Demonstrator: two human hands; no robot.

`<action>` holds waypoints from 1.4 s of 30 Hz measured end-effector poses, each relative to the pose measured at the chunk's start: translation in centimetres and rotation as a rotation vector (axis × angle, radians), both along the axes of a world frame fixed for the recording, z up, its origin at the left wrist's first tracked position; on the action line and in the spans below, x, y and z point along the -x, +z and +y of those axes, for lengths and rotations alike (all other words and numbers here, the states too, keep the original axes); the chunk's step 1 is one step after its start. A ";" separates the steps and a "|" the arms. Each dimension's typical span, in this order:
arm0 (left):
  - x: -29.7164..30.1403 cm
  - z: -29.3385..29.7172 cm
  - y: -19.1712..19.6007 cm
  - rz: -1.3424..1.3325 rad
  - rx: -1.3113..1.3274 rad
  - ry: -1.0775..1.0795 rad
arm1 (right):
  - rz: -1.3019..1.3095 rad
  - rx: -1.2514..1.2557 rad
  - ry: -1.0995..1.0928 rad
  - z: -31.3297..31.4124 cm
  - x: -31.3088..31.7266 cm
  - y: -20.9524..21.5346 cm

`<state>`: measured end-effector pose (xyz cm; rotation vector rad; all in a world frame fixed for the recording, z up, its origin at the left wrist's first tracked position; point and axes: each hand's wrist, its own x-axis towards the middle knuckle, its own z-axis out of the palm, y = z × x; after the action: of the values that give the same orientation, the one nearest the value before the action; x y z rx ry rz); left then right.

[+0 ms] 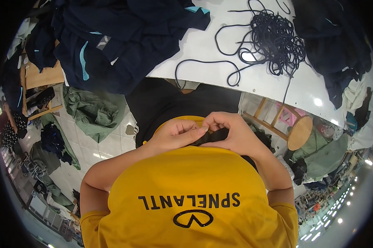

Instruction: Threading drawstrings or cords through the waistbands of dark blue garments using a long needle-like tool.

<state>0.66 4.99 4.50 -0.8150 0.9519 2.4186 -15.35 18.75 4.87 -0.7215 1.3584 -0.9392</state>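
My left hand (176,133) and my right hand (228,133) meet in front of my yellow shirt (186,182), just below the edge of the white table (219,53). Both pinch a piece of black fabric (213,135) between thumbs and fingers. The fabric runs on into a dark garment (170,99) hanging over my lap. Most of the pinched part is hidden by my fingers.
A tangle of dark cord (273,39) lies on the white table, one strand hanging off the edge. Dark navy garments (112,37) are heaped at the table's left and more (339,41) at its right. A wooden stool (298,130) stands at right. Green cloth (93,111) lies on the tiled floor.
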 end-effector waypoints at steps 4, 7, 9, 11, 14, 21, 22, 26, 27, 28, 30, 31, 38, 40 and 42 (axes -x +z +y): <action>-0.1 0.1 0.2 0.062 -0.025 0.032 | -0.200 -0.011 -0.084 0.0 -0.8 -0.2; -0.3 0.1 0.0 0.078 0.001 0.022 | 0.095 0.288 0.012 0.1 -0.7 -1.7; -0.2 0.1 0.2 0.070 0.007 0.016 | 0.109 0.358 0.014 0.2 -0.7 -2.7; -0.3 0.1 0.2 0.063 0.011 0.008 | 0.125 0.425 0.013 0.6 -0.9 -3.3; -0.6 0.3 0.0 0.057 0.032 0.009 | 0.098 0.373 0.005 1.3 -0.8 -3.6; -0.5 0.7 0.1 0.033 0.039 0.000 | 0.275 0.397 0.119 1.8 0.8 -2.1; -0.4 0.7 0.1 0.036 0.041 0.008 | 0.292 0.363 0.151 1.9 1.0 -2.0; -0.3 0.5 -0.1 0.004 0.069 0.037 | 0.242 0.176 0.160 2.1 0.6 -2.0; -0.2 0.6 -0.1 0.006 0.070 0.041 | 0.263 0.164 0.133 2.3 0.4 -1.8; -0.2 0.7 -0.2 0.008 0.071 0.044 | 0.285 0.153 0.107 2.5 0.3 -1.7; -0.1 0.9 -0.3 0.009 0.051 0.020 | 0.319 0.206 0.091 3.4 0.5 -1.8; -0.1 1.0 -0.3 0.009 0.033 0.000 | 0.354 0.261 0.080 3.6 0.5 -1.8; 0.4 -0.2 -0.6 -0.162 -0.027 0.140 | 0.282 0.210 -0.193 3.9 -0.4 -2.3; 0.8 -0.8 -0.5 -0.204 0.027 0.115 | 0.402 0.171 -0.245 6.4 -0.2 -1.6; 1.4 -0.6 -1.6 -0.173 0.033 0.085 | 0.289 0.098 -0.120 8.3 -0.7 -1.0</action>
<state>-0.70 4.37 2.88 -1.0773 0.9097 2.3616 -14.61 27.05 3.84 -0.8837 1.6316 -1.0314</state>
